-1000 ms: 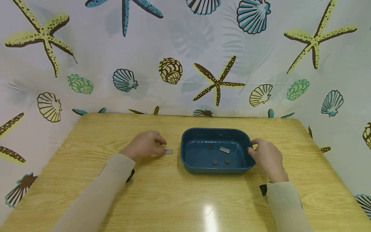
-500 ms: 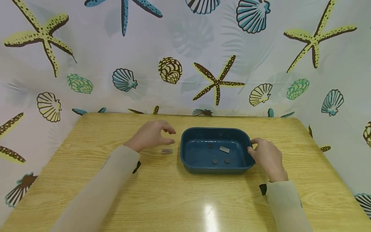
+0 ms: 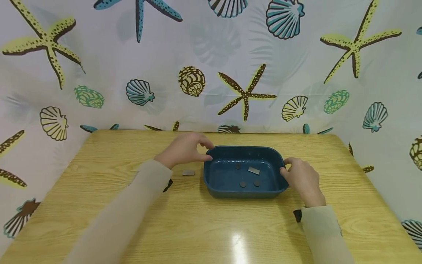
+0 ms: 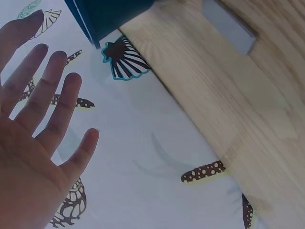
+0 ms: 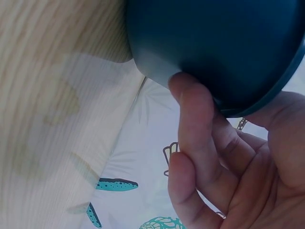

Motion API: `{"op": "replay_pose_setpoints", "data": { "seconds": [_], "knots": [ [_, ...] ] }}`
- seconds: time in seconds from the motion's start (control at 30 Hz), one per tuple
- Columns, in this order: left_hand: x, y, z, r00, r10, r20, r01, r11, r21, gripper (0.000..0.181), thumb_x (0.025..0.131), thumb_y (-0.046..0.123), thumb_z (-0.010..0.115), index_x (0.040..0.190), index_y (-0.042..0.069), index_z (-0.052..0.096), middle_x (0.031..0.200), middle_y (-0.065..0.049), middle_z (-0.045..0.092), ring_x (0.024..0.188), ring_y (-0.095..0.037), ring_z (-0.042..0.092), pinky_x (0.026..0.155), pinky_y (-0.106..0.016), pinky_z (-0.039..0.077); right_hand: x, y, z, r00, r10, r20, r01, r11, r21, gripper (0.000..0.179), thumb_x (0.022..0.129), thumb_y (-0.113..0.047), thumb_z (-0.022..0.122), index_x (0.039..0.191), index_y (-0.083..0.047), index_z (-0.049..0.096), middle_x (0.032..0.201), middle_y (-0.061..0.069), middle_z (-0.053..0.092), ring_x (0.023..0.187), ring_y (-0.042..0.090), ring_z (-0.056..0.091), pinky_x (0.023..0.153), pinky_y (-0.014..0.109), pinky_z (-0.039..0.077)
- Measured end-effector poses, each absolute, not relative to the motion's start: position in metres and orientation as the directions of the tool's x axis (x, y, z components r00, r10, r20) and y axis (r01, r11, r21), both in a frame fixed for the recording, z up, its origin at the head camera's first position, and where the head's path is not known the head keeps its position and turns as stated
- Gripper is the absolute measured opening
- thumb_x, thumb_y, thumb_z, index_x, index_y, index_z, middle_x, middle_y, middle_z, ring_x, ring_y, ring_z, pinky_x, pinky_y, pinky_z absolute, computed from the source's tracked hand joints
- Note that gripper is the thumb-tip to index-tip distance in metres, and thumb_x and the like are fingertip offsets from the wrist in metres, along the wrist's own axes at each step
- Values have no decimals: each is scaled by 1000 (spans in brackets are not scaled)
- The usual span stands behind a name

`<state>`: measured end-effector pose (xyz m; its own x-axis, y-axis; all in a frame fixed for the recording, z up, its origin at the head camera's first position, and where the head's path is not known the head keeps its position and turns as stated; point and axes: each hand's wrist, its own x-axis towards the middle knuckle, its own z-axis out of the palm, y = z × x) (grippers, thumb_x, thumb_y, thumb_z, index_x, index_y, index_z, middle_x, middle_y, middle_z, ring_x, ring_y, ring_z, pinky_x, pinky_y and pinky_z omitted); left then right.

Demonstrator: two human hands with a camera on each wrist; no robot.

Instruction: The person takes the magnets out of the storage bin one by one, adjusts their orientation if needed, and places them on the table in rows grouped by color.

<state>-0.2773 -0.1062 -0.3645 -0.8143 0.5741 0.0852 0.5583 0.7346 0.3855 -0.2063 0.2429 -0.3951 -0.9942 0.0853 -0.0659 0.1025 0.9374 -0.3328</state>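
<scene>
A dark blue plastic bin [image 3: 244,194] stands on the wooden table. My right hand [image 3: 301,179] grips its right end, thumb at the rim and fingers against the outer wall, as the right wrist view shows of the bin wall [image 5: 214,43]. At the opposite end, my left hand [image 3: 186,149] reaches over the table with thumb and fingers spread, fingertips right at the rim. The left wrist view shows this palm [image 4: 28,162] holding nothing. Inside the bin lie a small grey rectangular bar [image 3: 254,171] and three grey discs [image 3: 243,184]. A similar grey bar [image 3: 188,173] rests on the table left of the bin.
The wooden table [image 3: 211,227] extends around the bin on all sides. Behind it and at both sides hangs a white cloth [image 3: 158,55] printed with starfish and shells, meeting the table's far edge.
My left hand has let go of the grey bar on the table, lifted away, and moved right to the bin's left rim with its fingers spread. My right hand keeps its grip on the bin.
</scene>
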Motion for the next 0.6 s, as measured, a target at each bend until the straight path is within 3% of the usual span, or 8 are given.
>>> {"op": "replay_pose_setpoints", "data": {
  "seconds": [0.6],
  "knots": [
    [-286,-61,-362,-780,624,52,594,712,373,37,87,35,83,120,17,77,122,1,75,114,-21,70,99,-40,57,-209,245,-395,-994,86,-69,105,934,-341,41,102,-26,64,136,-4,64,98,14,75,62,18,62,48,27,42]
  ]
}}
